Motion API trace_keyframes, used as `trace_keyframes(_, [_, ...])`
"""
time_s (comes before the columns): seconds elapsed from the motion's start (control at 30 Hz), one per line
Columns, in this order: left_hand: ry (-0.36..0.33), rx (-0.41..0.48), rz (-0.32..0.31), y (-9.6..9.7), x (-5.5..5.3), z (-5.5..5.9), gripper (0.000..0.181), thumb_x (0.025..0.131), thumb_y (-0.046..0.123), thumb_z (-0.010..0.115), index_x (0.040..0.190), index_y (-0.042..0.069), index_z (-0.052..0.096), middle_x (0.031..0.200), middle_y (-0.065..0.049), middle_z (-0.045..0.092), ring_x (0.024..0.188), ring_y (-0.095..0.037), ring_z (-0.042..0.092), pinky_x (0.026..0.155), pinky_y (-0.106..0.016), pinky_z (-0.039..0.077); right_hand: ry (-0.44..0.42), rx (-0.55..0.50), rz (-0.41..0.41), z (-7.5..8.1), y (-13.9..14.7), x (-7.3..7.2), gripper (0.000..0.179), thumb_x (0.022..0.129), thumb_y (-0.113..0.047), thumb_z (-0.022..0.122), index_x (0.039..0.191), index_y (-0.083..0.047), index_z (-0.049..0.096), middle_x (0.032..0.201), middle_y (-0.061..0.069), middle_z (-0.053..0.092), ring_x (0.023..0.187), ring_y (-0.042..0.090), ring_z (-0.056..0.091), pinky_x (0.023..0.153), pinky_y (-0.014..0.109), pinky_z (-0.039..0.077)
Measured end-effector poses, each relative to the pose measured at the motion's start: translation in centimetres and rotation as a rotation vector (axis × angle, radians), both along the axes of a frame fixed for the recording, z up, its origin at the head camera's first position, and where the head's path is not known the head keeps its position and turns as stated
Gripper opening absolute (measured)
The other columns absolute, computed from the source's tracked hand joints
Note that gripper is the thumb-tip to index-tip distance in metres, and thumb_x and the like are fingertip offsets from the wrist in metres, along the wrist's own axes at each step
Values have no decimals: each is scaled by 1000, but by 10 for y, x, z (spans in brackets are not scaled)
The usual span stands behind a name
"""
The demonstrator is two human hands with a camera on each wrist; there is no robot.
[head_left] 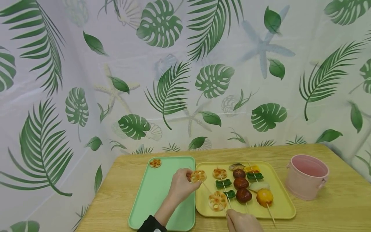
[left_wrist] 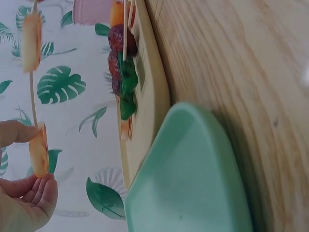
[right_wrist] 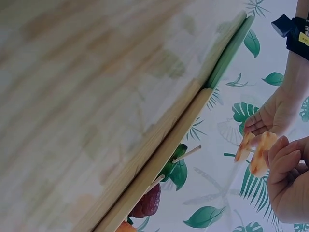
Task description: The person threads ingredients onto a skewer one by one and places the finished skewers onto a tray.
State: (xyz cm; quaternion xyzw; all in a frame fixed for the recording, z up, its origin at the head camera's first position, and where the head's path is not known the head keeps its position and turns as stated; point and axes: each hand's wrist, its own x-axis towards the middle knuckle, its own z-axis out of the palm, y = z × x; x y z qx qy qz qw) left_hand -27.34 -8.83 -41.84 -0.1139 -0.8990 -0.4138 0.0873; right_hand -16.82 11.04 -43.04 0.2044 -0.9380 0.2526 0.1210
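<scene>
My left hand [head_left: 183,184] pinches a toy lotus root slice [head_left: 198,177] by its edges, at the far part of a thin wooden skewer [head_left: 206,188]. A second lotus slice [head_left: 218,201] sits nearer on the same stick. The skewer's near end is gripped by my right hand [head_left: 244,221], low in the head view. Both slices hang above the trays; in the left wrist view, thumb and fingers clasp the held slice [left_wrist: 39,152] at opposite edges. A single loose lotus slice [head_left: 155,163] lies in the far left corner of the green tray [head_left: 157,199].
Loaded skewers lie on the yellow tray [head_left: 208,213], with green leafy pieces [head_left: 223,183], brown mushroom-like pieces [head_left: 241,183] and a corn piece [head_left: 265,197]. To its right stands a pink bucket [head_left: 307,180] on the wooden table [head_left: 333,206]. A leaf-patterned curtain [head_left: 185,96] hangs behind.
</scene>
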Motion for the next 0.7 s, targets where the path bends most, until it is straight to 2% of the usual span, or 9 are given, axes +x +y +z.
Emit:
trace_keyframes(0.13, [-15,8,-11,3,1,0,39,73,20,76,100,-3,62,86,-6,54,74,-18,50,64,-32,44,18,-21,-24,3,-2,0,27,81,-1,62,63,-17,49,47,-13,33,38,1,28,38,20,26])
trace_keyframes(0.27, [-25,11,6,6,2,0,39,72,19,76,100,-4,63,86,-6,54,74,-18,51,64,-33,44,22,-21,-51,4,-3,0,26,81,-1,63,64,-16,51,47,-12,34,38,1,28,39,20,27])
trace_keyframes(0.37, [-43,17,-19,10,4,0,40,72,20,77,101,-4,62,85,-6,54,73,-18,51,63,-32,44,19,-36,-83,6,-4,-2,25,80,0,64,64,-16,54,47,-12,36,38,1,29,40,19,28])
trace_keyframes(0.5, [-56,23,-66,17,6,0,40,73,21,77,100,-4,62,85,-4,53,72,-16,51,63,-30,44,46,-71,-113,6,-4,-6,15,78,2,67,69,-9,63,51,-7,50,40,1,39,42,19,34])
trace_keyframes(0.6, [-45,12,-61,20,7,0,37,72,20,77,99,-2,63,84,-3,53,71,-14,50,63,-29,44,57,-84,-108,5,-4,-8,5,77,2,68,76,-3,67,55,-3,57,42,2,44,43,20,38])
trace_keyframes(0.7, [-35,10,-47,20,8,0,36,72,20,77,98,-1,63,84,-3,53,71,-14,50,62,-29,43,42,-80,-96,4,-4,-10,3,79,0,68,76,-1,67,55,-3,56,42,2,44,43,21,38])
